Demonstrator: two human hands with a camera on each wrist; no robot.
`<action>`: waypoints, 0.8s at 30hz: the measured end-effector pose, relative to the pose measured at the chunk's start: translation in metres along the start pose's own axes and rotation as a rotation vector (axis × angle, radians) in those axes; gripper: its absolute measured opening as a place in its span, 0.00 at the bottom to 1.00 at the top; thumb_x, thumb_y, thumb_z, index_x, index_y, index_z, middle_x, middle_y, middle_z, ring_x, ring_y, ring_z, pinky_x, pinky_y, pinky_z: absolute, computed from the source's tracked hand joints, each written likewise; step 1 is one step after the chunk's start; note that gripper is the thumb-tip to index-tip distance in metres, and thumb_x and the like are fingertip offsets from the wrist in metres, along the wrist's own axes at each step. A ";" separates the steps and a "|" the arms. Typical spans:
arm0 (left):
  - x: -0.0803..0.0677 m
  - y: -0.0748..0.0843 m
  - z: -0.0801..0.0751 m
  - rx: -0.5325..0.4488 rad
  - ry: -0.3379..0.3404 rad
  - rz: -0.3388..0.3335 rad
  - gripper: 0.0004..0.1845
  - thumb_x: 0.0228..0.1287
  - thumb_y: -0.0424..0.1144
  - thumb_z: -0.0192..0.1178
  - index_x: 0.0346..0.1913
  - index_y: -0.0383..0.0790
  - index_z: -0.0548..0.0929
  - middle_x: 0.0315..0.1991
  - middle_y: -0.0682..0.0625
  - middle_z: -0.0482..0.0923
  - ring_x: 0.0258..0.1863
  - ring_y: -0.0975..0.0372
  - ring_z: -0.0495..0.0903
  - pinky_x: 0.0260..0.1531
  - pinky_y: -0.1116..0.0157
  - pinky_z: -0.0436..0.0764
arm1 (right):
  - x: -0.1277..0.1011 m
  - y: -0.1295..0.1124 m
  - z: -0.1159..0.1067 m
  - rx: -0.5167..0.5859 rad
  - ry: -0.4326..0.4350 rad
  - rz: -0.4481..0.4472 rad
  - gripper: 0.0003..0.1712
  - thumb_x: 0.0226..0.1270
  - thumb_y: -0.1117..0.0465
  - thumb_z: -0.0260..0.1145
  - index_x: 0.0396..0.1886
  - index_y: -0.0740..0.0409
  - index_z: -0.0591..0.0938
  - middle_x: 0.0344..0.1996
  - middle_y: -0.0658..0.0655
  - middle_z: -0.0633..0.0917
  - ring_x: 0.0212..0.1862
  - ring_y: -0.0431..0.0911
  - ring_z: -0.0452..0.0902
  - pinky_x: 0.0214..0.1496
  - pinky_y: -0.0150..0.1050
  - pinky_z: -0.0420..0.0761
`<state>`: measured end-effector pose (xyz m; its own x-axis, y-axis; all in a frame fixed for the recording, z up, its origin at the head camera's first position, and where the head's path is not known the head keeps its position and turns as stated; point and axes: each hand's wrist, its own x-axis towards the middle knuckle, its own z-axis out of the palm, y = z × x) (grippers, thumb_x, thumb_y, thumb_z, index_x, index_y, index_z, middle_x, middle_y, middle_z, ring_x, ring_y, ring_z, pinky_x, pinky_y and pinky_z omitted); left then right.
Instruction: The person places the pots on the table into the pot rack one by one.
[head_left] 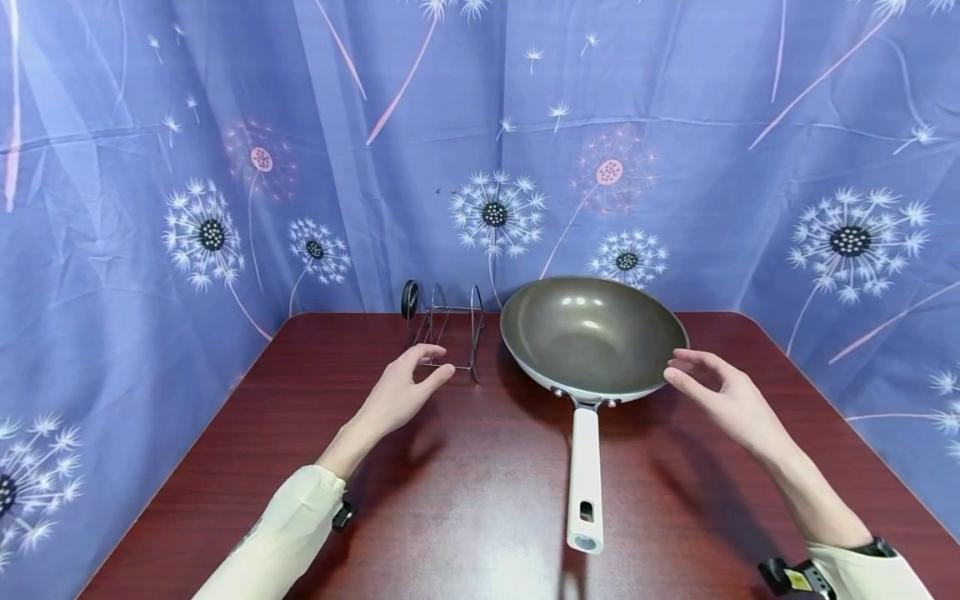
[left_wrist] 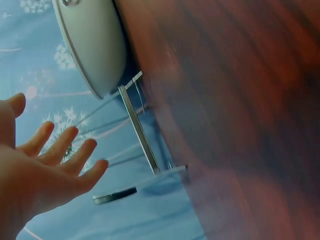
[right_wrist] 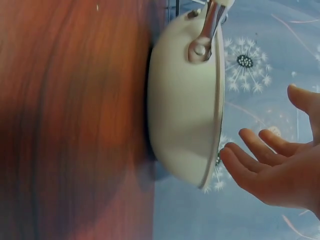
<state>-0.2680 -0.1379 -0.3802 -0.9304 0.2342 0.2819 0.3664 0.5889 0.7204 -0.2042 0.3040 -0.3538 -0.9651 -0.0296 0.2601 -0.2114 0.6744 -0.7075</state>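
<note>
Both empty, fingers loose: left hand [head_left: 401,392] hovering by wire rack [head_left: 448,333], right hand [head_left: 723,398] w/ fingertips just off rim of wok [head_left: 592,337] sitting mid-table [head_left: 465,500], handle [head_left: 584,479] toward person, prob. for easy reach.

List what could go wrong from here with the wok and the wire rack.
1. The right hand is at the far rim of the wok, away from its long white handle. Lifted by the rim alone, the wok may tip toward the handle.
2. The wire rack looks thin and light. The left hand, open beside it, might knock or slide it.
3. The rack stands close to the wok, so moving either may strike the other.
</note>
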 end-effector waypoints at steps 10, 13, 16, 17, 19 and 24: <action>-0.001 0.014 0.024 -0.246 -0.079 -0.003 0.16 0.70 0.50 0.60 0.54 0.47 0.81 0.48 0.51 0.85 0.54 0.58 0.82 0.57 0.56 0.77 | -0.010 -0.012 0.015 0.406 -0.137 0.026 0.23 0.76 0.56 0.59 0.66 0.59 0.71 0.46 0.32 0.85 0.49 0.30 0.83 0.48 0.32 0.84; 0.000 0.019 0.032 -0.308 -0.100 -0.027 0.15 0.70 0.49 0.61 0.53 0.46 0.82 0.47 0.53 0.84 0.54 0.58 0.81 0.57 0.59 0.75 | -0.013 -0.017 0.020 0.526 -0.184 0.055 0.21 0.77 0.56 0.58 0.64 0.56 0.71 0.47 0.38 0.86 0.51 0.34 0.84 0.49 0.34 0.85; 0.000 0.026 0.040 -0.368 -0.122 -0.051 0.15 0.70 0.48 0.61 0.53 0.44 0.82 0.48 0.52 0.84 0.53 0.58 0.81 0.57 0.58 0.76 | -0.017 -0.021 0.025 0.657 -0.237 0.084 0.18 0.78 0.57 0.56 0.63 0.54 0.71 0.49 0.43 0.86 0.52 0.39 0.85 0.50 0.36 0.85; 0.000 0.029 0.044 -0.390 -0.132 -0.055 0.16 0.70 0.47 0.61 0.54 0.42 0.82 0.48 0.51 0.84 0.53 0.58 0.81 0.57 0.56 0.77 | -0.019 -0.022 0.027 0.702 -0.257 0.088 0.17 0.78 0.58 0.55 0.63 0.53 0.71 0.49 0.44 0.86 0.52 0.39 0.85 0.50 0.36 0.85; 0.002 0.035 0.051 -0.440 -0.155 -0.055 0.16 0.70 0.46 0.61 0.54 0.40 0.81 0.48 0.49 0.84 0.51 0.57 0.82 0.57 0.52 0.78 | -0.022 -0.024 0.030 0.782 -0.288 0.104 0.16 0.79 0.59 0.53 0.62 0.51 0.71 0.50 0.46 0.86 0.53 0.41 0.85 0.51 0.37 0.85; 0.005 0.049 0.071 -0.508 -0.215 -0.040 0.15 0.70 0.43 0.60 0.54 0.39 0.81 0.48 0.42 0.83 0.47 0.59 0.83 0.58 0.47 0.78 | -0.030 -0.028 0.040 0.870 -0.337 0.150 0.15 0.79 0.60 0.52 0.62 0.51 0.70 0.50 0.48 0.85 0.53 0.42 0.84 0.52 0.38 0.85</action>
<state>-0.2542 -0.0529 -0.3889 -0.9024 0.4037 0.1507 0.2342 0.1660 0.9579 -0.1758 0.2565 -0.3675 -0.9566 -0.2907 0.0195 0.0084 -0.0944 -0.9955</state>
